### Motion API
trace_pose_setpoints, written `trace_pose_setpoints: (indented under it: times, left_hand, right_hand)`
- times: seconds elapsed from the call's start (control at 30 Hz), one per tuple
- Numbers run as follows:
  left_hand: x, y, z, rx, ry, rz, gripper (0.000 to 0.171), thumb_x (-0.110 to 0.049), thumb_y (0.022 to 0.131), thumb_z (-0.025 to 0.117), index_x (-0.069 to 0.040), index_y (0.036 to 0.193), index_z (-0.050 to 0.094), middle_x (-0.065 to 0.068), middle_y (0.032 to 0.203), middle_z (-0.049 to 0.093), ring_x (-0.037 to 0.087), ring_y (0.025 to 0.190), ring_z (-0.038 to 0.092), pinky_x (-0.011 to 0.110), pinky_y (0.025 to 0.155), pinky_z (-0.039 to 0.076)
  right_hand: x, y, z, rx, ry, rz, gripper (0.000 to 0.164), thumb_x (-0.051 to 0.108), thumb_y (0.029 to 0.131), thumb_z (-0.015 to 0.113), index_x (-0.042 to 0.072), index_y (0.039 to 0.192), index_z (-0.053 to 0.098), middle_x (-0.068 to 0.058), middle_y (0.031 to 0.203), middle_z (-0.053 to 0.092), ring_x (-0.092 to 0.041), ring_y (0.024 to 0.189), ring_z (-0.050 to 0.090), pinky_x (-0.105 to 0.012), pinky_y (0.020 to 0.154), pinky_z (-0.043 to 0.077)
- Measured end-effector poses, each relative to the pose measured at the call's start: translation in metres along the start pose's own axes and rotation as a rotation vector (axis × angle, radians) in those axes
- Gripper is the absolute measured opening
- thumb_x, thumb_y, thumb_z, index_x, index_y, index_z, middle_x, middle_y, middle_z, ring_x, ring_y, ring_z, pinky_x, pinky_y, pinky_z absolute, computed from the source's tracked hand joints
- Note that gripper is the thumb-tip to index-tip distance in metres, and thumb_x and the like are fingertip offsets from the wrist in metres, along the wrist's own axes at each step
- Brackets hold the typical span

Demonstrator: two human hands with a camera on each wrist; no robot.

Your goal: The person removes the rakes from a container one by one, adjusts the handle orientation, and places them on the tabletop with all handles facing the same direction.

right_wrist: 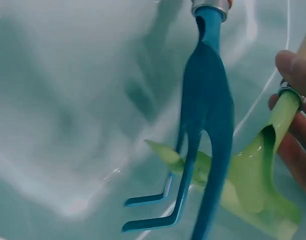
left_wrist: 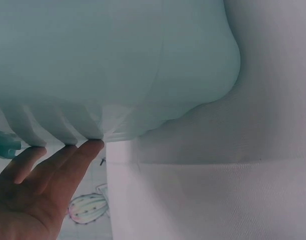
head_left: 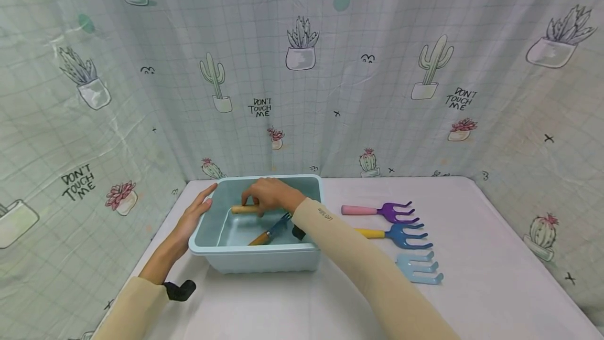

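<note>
A pale blue-green plastic bin stands on the table. My left hand touches its left side with straight fingers, also seen against the bin wall in the left wrist view. Reaching inside, my right hand grips the wooden handle of a garden hand tool; its green metal head shows in the right wrist view. A blue hand cultivator with bent tines crosses in front of that head there. In the head view, its wooden handle slants across the bin floor.
Right of the bin lie a purple cultivator with a pink handle, a blue one with a yellow handle, and a light blue one partly behind my right sleeve. A cactus-print curtain encloses the white table.
</note>
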State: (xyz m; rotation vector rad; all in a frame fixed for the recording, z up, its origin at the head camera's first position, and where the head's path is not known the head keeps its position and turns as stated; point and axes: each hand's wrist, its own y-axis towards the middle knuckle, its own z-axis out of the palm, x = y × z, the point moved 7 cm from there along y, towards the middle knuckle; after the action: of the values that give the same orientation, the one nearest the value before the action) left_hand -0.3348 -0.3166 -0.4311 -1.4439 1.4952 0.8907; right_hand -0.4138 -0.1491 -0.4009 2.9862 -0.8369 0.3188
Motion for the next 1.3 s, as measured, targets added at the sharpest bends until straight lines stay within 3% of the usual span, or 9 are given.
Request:
trace_pose_setpoints:
  times: [0.2, 0.43, 0.6, 0.83, 1.03, 1.3]
  left_hand:
    - [0.0, 0.0, 0.0, -0.006, 0.013, -0.002, 0.061, -0.051, 0.112, 0.025, -0.035, 0.167, 0.005, 0.01, 0.176, -0.002, 0.049, 0.16, 0.006, 0.076, 0.12, 0.016]
    - [-0.003, 0.0, 0.0, -0.005, 0.008, 0.009, 0.062, -0.051, 0.112, 0.025, -0.034, 0.168, 0.005, 0.01, 0.176, -0.001, 0.049, 0.16, 0.008, 0.075, 0.12, 0.017]
    - [-0.006, 0.0, -0.001, -0.009, 0.014, 0.018, 0.063, -0.051, 0.112, 0.025, -0.031, 0.168, 0.005, 0.011, 0.176, -0.001, 0.049, 0.16, 0.007, 0.075, 0.12, 0.018]
    - [-0.007, 0.0, 0.0, -0.005, 0.024, 0.008, 0.062, -0.051, 0.112, 0.025, -0.033, 0.168, 0.005, 0.01, 0.176, -0.002, 0.049, 0.16, 0.006, 0.076, 0.12, 0.017]
    - [-0.004, -0.002, 0.002, 0.004, 0.013, -0.007, 0.062, -0.052, 0.111, 0.024, -0.036, 0.167, 0.004, 0.01, 0.176, -0.003, 0.05, 0.159, 0.008, 0.075, 0.119, 0.021]
    - [-0.001, -0.002, 0.001, 0.002, 0.013, -0.008, 0.061, -0.052, 0.112, 0.024, -0.036, 0.167, 0.003, 0.01, 0.176, -0.003, 0.049, 0.159, 0.008, 0.075, 0.12, 0.02]
  right_hand:
    - [0.002, -0.001, -0.004, 0.008, -0.039, -0.009, 0.037, 0.014, 0.094, 0.074, 0.031, 0.127, 0.075, 0.008, 0.108, 0.076, -0.005, 0.093, 0.066, -0.024, 0.077, 0.055]
    - [0.004, -0.003, -0.013, -0.003, -0.116, 0.004, 0.041, 0.02, 0.087, 0.085, 0.033, 0.124, 0.076, 0.01, 0.106, 0.076, -0.005, 0.092, 0.066, -0.024, 0.072, 0.054]
    - [0.005, -0.004, -0.02, -0.027, -0.13, 0.014, 0.038, 0.018, 0.089, 0.08, 0.034, 0.123, 0.077, 0.011, 0.104, 0.076, -0.005, 0.09, 0.066, -0.023, 0.068, 0.052]
    - [0.003, -0.006, -0.019, 0.013, -0.083, 0.02, 0.034, 0.019, 0.093, 0.075, 0.032, 0.125, 0.076, 0.01, 0.107, 0.077, -0.005, 0.09, 0.067, -0.023, 0.069, 0.052]
    - [0.003, -0.01, -0.018, 0.073, 0.045, -0.007, 0.038, 0.018, 0.094, 0.073, 0.031, 0.131, 0.072, 0.005, 0.112, 0.077, -0.007, 0.092, 0.068, -0.023, 0.071, 0.054]
    - [0.005, -0.021, -0.036, 0.095, 0.118, -0.032, 0.05, 0.009, 0.09, 0.072, 0.027, 0.137, 0.067, -0.003, 0.117, 0.077, -0.014, 0.101, 0.068, -0.028, 0.08, 0.054]
